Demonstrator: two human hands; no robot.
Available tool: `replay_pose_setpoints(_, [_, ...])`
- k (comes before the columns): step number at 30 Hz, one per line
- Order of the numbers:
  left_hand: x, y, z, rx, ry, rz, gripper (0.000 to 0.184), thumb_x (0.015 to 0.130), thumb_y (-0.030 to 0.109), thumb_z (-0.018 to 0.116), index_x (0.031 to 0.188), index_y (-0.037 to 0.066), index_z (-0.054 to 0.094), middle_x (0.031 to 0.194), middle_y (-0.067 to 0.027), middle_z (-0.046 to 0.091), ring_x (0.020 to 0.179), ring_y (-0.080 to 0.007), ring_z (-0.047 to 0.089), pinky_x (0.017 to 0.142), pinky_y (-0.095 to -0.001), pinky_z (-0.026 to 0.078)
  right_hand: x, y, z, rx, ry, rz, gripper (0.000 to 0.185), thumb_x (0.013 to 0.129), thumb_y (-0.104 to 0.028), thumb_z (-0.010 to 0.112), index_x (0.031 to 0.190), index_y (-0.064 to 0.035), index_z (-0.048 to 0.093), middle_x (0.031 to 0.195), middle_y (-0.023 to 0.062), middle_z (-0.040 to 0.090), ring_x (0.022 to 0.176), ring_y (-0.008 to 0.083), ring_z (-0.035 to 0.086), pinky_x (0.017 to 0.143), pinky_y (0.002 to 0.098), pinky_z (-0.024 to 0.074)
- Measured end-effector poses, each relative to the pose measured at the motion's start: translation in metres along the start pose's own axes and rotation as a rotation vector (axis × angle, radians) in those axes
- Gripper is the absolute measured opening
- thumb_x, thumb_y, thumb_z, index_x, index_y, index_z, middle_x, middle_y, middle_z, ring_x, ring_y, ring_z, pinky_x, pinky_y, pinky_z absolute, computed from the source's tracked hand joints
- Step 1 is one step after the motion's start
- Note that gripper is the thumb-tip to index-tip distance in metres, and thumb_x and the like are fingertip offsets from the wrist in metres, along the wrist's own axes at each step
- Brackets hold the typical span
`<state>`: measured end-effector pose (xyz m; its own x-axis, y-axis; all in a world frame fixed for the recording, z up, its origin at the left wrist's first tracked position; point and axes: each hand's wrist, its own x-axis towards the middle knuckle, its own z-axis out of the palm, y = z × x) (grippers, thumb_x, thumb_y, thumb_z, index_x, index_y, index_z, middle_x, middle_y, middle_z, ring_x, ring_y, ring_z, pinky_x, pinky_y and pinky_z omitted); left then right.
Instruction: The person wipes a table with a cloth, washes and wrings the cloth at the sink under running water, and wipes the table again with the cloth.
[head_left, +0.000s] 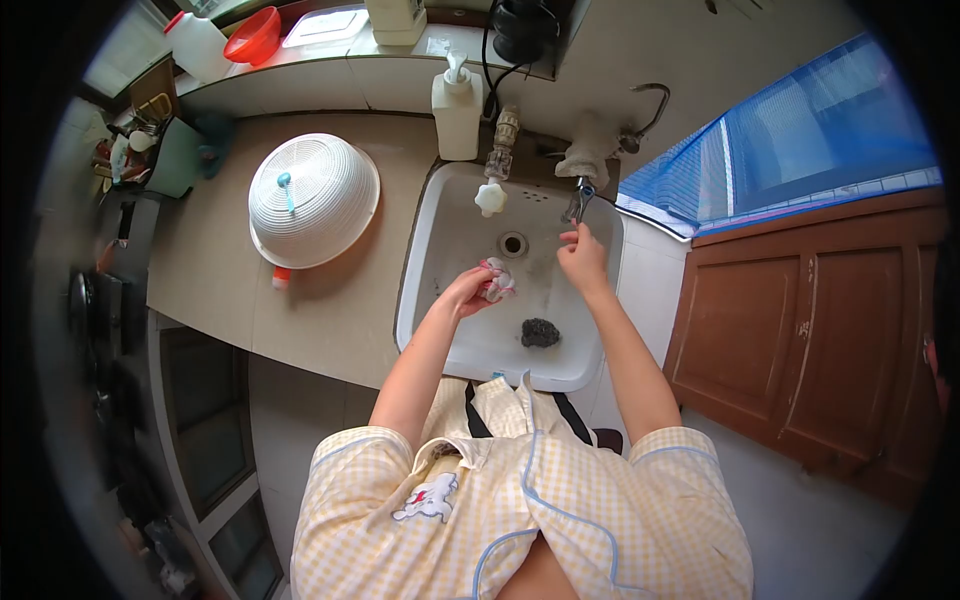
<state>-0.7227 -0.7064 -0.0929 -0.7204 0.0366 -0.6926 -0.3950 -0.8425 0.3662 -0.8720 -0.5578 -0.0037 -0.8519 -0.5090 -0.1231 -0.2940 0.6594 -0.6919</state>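
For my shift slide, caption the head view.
Left hand holds a bunched pink-and-white item over the sink; right hand at the faucet.

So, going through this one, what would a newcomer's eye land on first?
Probably the bright blue mesh sheet on the right, above the brown cupboard doors. Next comes the large white ribbed dome on the counter, left of the sink. In the middle, the left-hand grip holds a crumpled pink-and-white item over the sink, with a dark scourer-like lump lying in the basin.
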Motion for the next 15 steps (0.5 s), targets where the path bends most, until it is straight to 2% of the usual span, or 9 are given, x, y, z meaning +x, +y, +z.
replay_pose_setpoints(1, [-0.007, 0.003, 0.008, 0.001, 0.005, 0.009, 0.019, 0.083, 0.016, 0.054, 0.100, 0.010, 0.054, 0.084, -0.0021, 0.059, 0.074, -0.0146, 0.058, 0.070, -0.0330, 0.048, -0.010, 0.009, 0.007, 0.006, -0.002, -0.009, 0.047, 0.068, -0.013, 0.062, 0.112, -0.0012, 0.050, 0.093, 0.0137, 0.062, 0.081, 0.0264, 0.062, 0.073, 0.0351, 0.0476])
replay_pose_setpoints(2, [-0.014, 0.006, 0.017, 0.020, -0.062, -0.006, 0.020, 0.081, 0.012, 0.052, 0.101, 0.009, 0.054, 0.085, -0.0025, 0.059, 0.074, -0.0140, 0.058, 0.070, -0.0319, 0.048, -0.022, 0.027, 0.022, -0.083, 0.010, -0.310, 0.050, 0.068, -0.014, 0.064, 0.113, -0.0009, 0.048, 0.098, 0.0164, 0.060, 0.087, 0.0276, 0.060, 0.075, 0.0350, 0.0468])
replay_pose_setpoints(4, [-0.028, 0.014, 0.039, 0.050, -0.120, -0.016, 0.022, 0.080, 0.008, 0.051, 0.102, 0.008, 0.053, 0.085, -0.0029, 0.059, 0.074, -0.0133, 0.058, 0.071, -0.0309, 0.048, -0.038, 0.036, 0.036, -0.159, 0.031, -0.616, 0.053, 0.067, -0.016, 0.066, 0.114, -0.0007, 0.046, 0.102, 0.0192, 0.057, 0.093, 0.0288, 0.058, 0.077, 0.0349, 0.0460])
replay_pose_setpoints(7, [-0.035, 0.013, 0.056, 0.142, -0.165, -0.058, 0.027, 0.076, 0.002, 0.049, 0.102, 0.007, 0.052, 0.086, -0.0039, 0.058, 0.073, -0.0128, 0.058, 0.069, -0.0296, 0.048, -0.049, 0.037, 0.043, -0.001, -0.067, -0.645, 0.059, 0.068, -0.014, 0.067, 0.122, -0.0065, 0.043, 0.114, 0.0187, 0.051, 0.102, 0.0275, 0.054, 0.081, 0.0332, 0.0444])
replay_pose_setpoints(9, [-0.020, 0.011, 0.041, 0.350, -0.300, -0.113, 0.030, 0.074, 0.002, 0.049, 0.103, 0.006, 0.050, 0.087, -0.0045, 0.056, 0.079, -0.0122, 0.058, 0.071, -0.0300, 0.048, -0.042, 0.040, 0.038, 0.245, -0.380, -0.443, 0.049, 0.070, -0.007, 0.062, 0.117, -0.0129, 0.048, 0.116, 0.0148, 0.050, 0.097, 0.0280, 0.055, 0.078, 0.0338, 0.0452])
replay_pose_setpoints(11, [-0.028, 0.014, 0.045, 0.521, -0.275, -0.167, 0.032, 0.072, 0.002, 0.049, 0.104, 0.007, 0.049, 0.089, -0.0071, 0.054, 0.087, -0.0179, 0.057, 0.076, -0.0360, 0.049, -0.038, 0.040, 0.031, 0.181, -0.353, -0.477, 0.040, 0.070, -0.004, 0.060, 0.108, -0.0149, 0.053, 0.109, 0.0114, 0.051, 0.090, 0.0286, 0.056, 0.075, 0.0349, 0.0458])
replay_pose_setpoints(13, [-0.045, 0.010, 0.056, 0.387, -0.209, -0.223, 0.035, 0.075, 0.009, 0.053, 0.110, 0.009, 0.047, 0.094, -0.0101, 0.054, 0.095, -0.0246, 0.055, 0.080, -0.0426, 0.047, -0.036, 0.037, 0.015, -0.002, -0.434, -0.504, 0.030, 0.070, -0.004, 0.058, 0.098, -0.0108, 0.055, 0.092, 0.0095, 0.052, 0.084, 0.0289, 0.055, 0.071, 0.0366, 0.0459])
replay_pose_setpoints(14, [-0.052, 0.012, 0.064, 0.308, -0.224, -0.258, 0.041, 0.078, 0.018, 0.057, 0.117, 0.012, 0.045, 0.105, -0.0142, 0.053, 0.098, -0.0304, 0.054, 0.081, -0.0486, 0.046, -0.034, 0.034, 0.010, 0.004, -0.429, -0.502, 0.030, 0.070, -0.004, 0.058, 0.098, -0.0108, 0.055, 0.092, 0.0095, 0.052, 0.084, 0.0289, 0.055, 0.071, 0.0366, 0.0459])
replay_pose_setpoints(15, [-0.049, 0.010, 0.061, 0.313, -0.221, -0.263, 0.041, 0.078, 0.018, 0.057, 0.117, 0.012, 0.045, 0.105, -0.0142, 0.053, 0.098, -0.0304, 0.054, 0.081, -0.0486, 0.046, -0.033, 0.032, 0.006, -0.008, -0.393, -0.690, 0.028, 0.070, -0.004, 0.058, 0.097, -0.0110, 0.056, 0.090, 0.0074, 0.051, 0.084, 0.0267, 0.055, 0.070, 0.0340, 0.0462])
